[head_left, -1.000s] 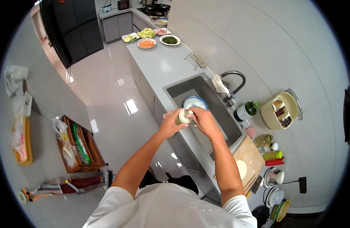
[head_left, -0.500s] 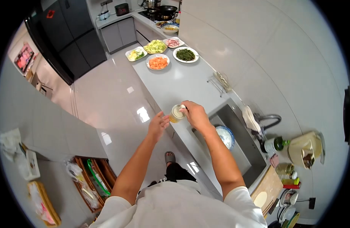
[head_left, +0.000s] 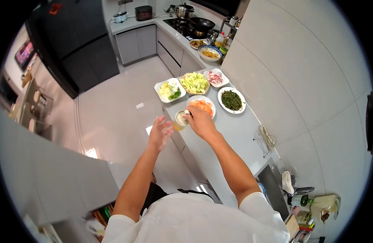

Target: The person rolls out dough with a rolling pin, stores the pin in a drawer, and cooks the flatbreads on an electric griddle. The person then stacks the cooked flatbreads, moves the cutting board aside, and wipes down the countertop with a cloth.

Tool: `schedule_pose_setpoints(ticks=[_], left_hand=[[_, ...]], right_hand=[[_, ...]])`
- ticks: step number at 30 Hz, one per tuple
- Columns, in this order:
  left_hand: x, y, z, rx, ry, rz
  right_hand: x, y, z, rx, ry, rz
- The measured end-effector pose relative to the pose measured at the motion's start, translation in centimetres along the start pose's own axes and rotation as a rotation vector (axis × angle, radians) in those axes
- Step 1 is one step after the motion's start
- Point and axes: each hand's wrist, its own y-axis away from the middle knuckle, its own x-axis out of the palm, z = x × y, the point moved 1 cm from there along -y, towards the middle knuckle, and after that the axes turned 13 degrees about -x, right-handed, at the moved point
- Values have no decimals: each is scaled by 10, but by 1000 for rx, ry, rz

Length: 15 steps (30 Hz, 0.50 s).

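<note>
My right hand (head_left: pixel 201 122) is closed around the handle of a glass mug (head_left: pixel 180 120) with pale contents at the top and a yellowish lower part. The mug hangs above the near edge of the counter. Beside it, my left hand (head_left: pixel 160 133) is open with fingers apart, close to the mug but holding nothing. Just beyond the right hand lies a plate of orange chopped pieces (head_left: pixel 202 106), partly covered by that hand.
On the grey counter (head_left: pixel 231 143) stand dishes of shredded green vegetable (head_left: pixel 194 82), pink meat pieces (head_left: pixel 216 77), dark greens (head_left: pixel 232 100) and chopped yellow and green bits (head_left: pixel 169 90). A sink (head_left: pixel 271 184) is at right. Farther off are a wok (head_left: pixel 202 24) and a patterned bowl (head_left: pixel 210 52).
The view has shifted along the counter toward the stove, so the dishes are closer and the sink lies farther right. The mug, still in my right hand, has come near the plates. My left hand has drawn slightly apart from it.
</note>
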Motion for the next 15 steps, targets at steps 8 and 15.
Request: schedule_pose_setpoints(ticks=[8, 15], left_hand=[[-15, -137, -225, -85, -142, 121], [4, -292, -349, -166, -237, 277]], right_hand=[[56, -215, -15, 176, 34, -136], [89, -361, -97, 278, 119, -272]])
